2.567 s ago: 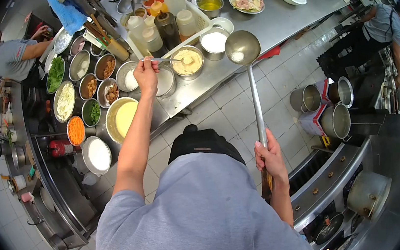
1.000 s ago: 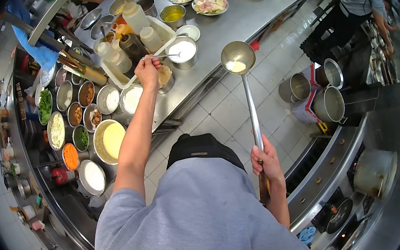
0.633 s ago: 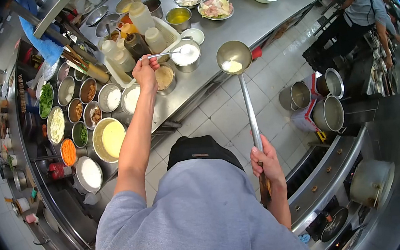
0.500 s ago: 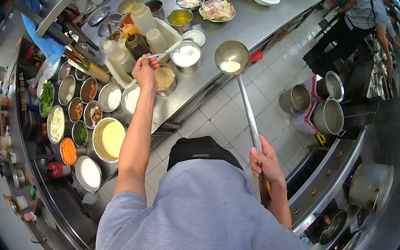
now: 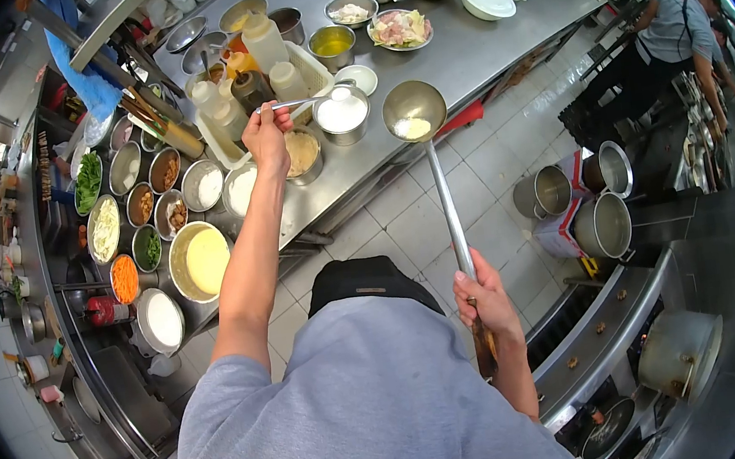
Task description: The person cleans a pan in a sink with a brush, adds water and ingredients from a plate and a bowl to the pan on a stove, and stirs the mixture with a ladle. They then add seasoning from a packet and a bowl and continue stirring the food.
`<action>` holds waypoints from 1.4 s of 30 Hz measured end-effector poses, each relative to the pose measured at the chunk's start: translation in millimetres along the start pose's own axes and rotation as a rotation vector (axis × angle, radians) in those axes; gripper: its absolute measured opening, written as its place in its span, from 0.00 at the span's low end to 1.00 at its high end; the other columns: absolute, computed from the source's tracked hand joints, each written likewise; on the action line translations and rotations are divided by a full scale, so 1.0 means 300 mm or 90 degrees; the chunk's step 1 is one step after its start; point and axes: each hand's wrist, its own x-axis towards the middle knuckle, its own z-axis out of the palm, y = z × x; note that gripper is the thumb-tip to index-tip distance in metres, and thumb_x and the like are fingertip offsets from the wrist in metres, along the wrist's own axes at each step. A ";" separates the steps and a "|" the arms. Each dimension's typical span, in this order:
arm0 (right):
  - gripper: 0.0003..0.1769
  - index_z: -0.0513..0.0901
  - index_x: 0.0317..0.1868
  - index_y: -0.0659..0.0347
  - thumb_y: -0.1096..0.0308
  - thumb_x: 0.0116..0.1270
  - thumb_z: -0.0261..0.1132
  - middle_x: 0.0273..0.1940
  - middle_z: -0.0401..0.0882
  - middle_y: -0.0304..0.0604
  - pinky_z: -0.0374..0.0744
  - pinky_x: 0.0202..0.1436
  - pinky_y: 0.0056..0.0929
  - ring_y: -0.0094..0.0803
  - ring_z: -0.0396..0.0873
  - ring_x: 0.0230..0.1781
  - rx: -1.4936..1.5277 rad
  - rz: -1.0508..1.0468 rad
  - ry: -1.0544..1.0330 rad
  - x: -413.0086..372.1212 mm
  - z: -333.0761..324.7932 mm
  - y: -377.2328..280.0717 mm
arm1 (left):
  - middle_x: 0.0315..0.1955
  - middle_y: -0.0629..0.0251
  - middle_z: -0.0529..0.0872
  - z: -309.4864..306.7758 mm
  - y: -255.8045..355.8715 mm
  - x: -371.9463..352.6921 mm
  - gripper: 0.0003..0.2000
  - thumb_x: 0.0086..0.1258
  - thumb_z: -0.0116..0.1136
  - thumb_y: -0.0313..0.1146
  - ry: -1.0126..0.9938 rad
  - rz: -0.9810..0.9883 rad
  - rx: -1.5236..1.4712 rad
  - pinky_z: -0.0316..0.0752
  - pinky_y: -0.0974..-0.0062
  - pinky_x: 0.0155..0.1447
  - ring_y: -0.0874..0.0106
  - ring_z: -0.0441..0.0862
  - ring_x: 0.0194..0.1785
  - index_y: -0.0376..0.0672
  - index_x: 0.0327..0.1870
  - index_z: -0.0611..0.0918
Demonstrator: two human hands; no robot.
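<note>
My left hand [image 5: 267, 138] is closed on the handle of a metal spoon [image 5: 300, 102]. Heaped with white powder, the spoon's bowl hangs over a metal pot [image 5: 351, 134] full of similar white powder. A long-handled ladle [image 5: 447, 193] is gripped by my right hand [image 5: 488, 297], its wide bowl held off the counter edge, level with that pot. Inside the ladle lies a small heap of pale powder [image 5: 412, 127]. Close to my left wrist stands a metal pot of tan powder [image 5: 300, 153]. A white basket [image 5: 310, 66] of squeeze bottles is just beyond.
Containers of chopped food and a pot of yellow liquid [image 5: 208, 260] crowd the counter at left. Plates and bowls, one with raw meat [image 5: 400, 28], sit farther back. At right are large pots [image 5: 603, 226], a stove [image 5: 614, 328] and another person [image 5: 679, 35].
The ladle's bowl has shifted slightly left, closer to the powder pot. Both hands keep their grips, and the spoon stays over the pot, now more heaped with powder.
</note>
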 end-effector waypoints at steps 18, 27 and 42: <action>0.26 0.61 0.68 0.59 0.67 0.72 0.55 0.23 0.62 0.32 0.66 0.15 0.20 0.16 0.61 0.13 0.038 0.058 -0.097 0.099 0.025 -0.101 | 0.32 0.65 0.84 0.178 0.180 -0.217 0.13 0.76 0.50 0.36 -0.159 0.224 0.131 0.76 0.82 0.36 0.82 0.77 0.30 0.35 0.47 0.81; 0.27 0.61 0.69 0.56 0.66 0.72 0.55 0.24 0.62 0.32 0.64 0.14 0.19 0.15 0.59 0.12 0.094 0.051 -0.042 0.037 -0.065 -0.050 | 0.23 0.60 0.81 0.118 0.035 -0.134 0.10 0.73 0.53 0.33 -0.139 0.417 0.506 0.71 0.76 0.32 0.77 0.74 0.25 0.34 0.40 0.82; 0.32 0.56 0.72 0.55 0.64 0.71 0.57 0.24 0.59 0.32 0.60 0.11 0.16 0.15 0.57 0.11 0.362 -0.148 0.227 -0.026 -0.027 0.055 | 0.36 0.57 0.79 0.748 -0.563 0.173 0.09 0.69 0.52 0.32 -0.284 -0.435 0.035 0.79 0.66 0.42 0.66 0.79 0.38 0.38 0.46 0.74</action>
